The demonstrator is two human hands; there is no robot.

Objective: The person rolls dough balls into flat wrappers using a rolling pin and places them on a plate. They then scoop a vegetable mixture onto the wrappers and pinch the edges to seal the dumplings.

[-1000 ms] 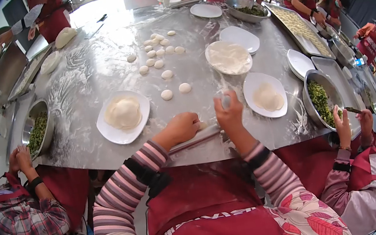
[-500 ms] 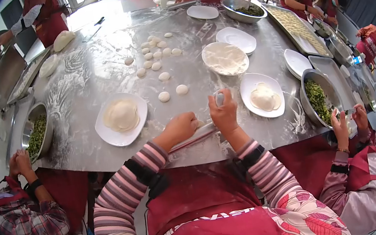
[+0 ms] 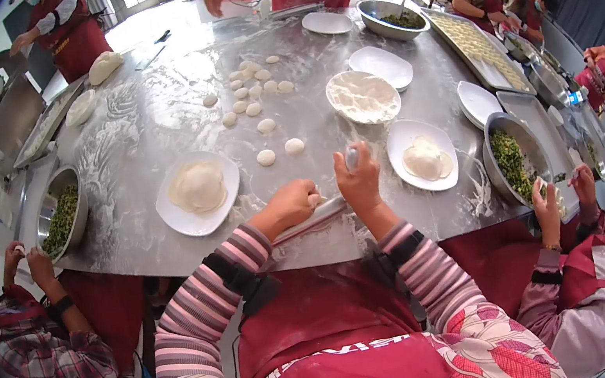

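My left hand (image 3: 290, 203) lies closed over a wooden rolling pin (image 3: 320, 214) that rests on the floury steel table (image 3: 149, 118) at its near edge. Just right of it, my right hand (image 3: 359, 181) pinches a small pale piece of dough (image 3: 352, 156) and holds it upright above the pin's far end. Two flattened dough rounds (image 3: 267, 157) sit just beyond my hands, with several more (image 3: 249, 90) farther back. A white plate (image 3: 174, 216) with stacked wrappers is to the left front. Another wrapper plate (image 3: 399, 140) is to the right.
A floured plate (image 3: 363, 97) and empty plates (image 3: 381, 64) sit mid-table. Steel bowls of green filling stand at left (image 3: 61, 215) and right (image 3: 512, 156). A tray of dumplings (image 3: 476, 43) lies far right. People in red aprons sit at my left (image 3: 42, 341) and right (image 3: 595, 285); others stand opposite.
My hands stay on the pin and dough, shifting only slightly left. The person on my left has parted their hands. People at the far side have moved along the table.
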